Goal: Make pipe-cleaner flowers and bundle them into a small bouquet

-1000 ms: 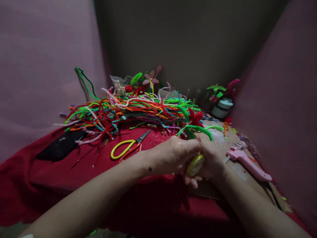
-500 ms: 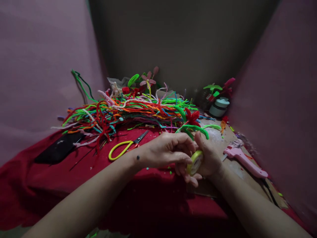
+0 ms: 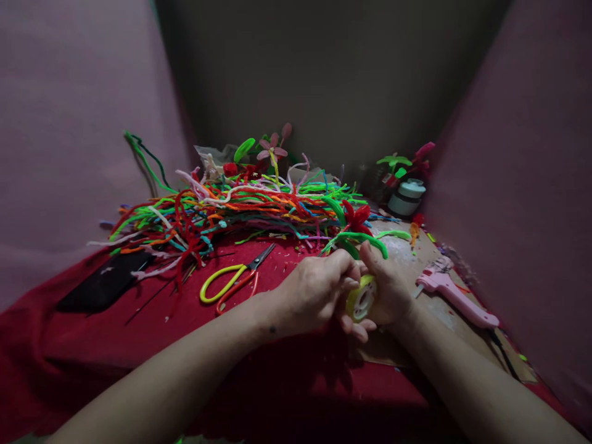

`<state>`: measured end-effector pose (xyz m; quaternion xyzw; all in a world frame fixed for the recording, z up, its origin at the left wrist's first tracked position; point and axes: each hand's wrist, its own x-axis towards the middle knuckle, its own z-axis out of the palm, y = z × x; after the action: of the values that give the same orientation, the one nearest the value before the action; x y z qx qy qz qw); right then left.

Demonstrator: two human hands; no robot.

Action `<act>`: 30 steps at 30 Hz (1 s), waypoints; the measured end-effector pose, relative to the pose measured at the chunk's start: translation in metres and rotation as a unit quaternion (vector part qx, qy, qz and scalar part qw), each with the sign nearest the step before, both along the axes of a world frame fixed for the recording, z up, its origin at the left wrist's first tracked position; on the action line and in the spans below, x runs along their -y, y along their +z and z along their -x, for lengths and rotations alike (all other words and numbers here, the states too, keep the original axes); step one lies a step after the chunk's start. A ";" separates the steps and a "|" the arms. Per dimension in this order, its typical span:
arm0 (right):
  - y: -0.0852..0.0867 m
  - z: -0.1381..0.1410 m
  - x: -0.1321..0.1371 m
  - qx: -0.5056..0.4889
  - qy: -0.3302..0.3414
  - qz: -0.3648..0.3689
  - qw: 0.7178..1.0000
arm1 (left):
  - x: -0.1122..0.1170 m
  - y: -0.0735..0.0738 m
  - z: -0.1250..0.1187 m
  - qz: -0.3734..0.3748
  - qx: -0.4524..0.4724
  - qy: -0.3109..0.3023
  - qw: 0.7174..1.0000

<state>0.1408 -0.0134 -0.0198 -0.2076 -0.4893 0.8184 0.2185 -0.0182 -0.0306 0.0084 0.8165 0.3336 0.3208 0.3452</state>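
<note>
A narrow yellow-green roll of tape [image 3: 362, 300] with a white core rests in my right hand [image 3: 391, 287], whose thumb points up and whose fingers curl beneath the roll. My left hand [image 3: 319, 287] is closed beside it, thumb and fingers pinched together at the roll's left side; what they grip is hidden. Just beyond both hands are a red pipe-cleaner flower [image 3: 356, 217] and curved green leaves [image 3: 365, 240]. Scissors [image 3: 231, 280] with one yellow and one red handle lie on the red cloth [image 3: 185, 333], left of my left hand.
A large heap of coloured pipe cleaners [image 3: 250, 203] spans the back. A black phone-like slab [image 3: 104, 285] lies at the left. On the right, a pink glue gun [image 3: 456, 296] rests on a board [image 3: 430, 314], with a pale lidded jar [image 3: 407, 197] behind.
My left hand has drawn its fingers into a tighter pinch and turned, with the wrist a little lower. The tape roll has turned to show more of its white core.
</note>
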 end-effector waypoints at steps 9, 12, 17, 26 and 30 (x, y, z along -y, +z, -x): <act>-0.001 0.004 0.002 0.026 -0.093 -0.044 0.994 | 0.000 0.006 -0.003 0.032 0.044 0.109 0.993; -0.001 0.006 0.002 0.015 -0.161 -0.125 0.979 | -0.004 0.006 -0.005 0.149 0.057 0.106 0.982; -0.001 0.008 0.007 0.120 -0.300 -0.332 0.886 | -0.006 0.007 -0.001 0.068 -0.061 0.146 0.985; -0.008 0.003 0.014 0.168 -0.399 -0.571 0.698 | -0.010 0.012 0.005 0.158 -0.082 0.116 0.977; -0.007 -0.002 0.019 0.140 -0.432 -0.582 0.675 | -0.031 -0.004 0.014 0.203 -0.059 0.137 0.968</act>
<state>0.1427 -0.0321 -0.0270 -0.3389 -0.7473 0.1443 0.5530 -0.0325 0.0009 0.0040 0.6929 0.5204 0.2424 0.4363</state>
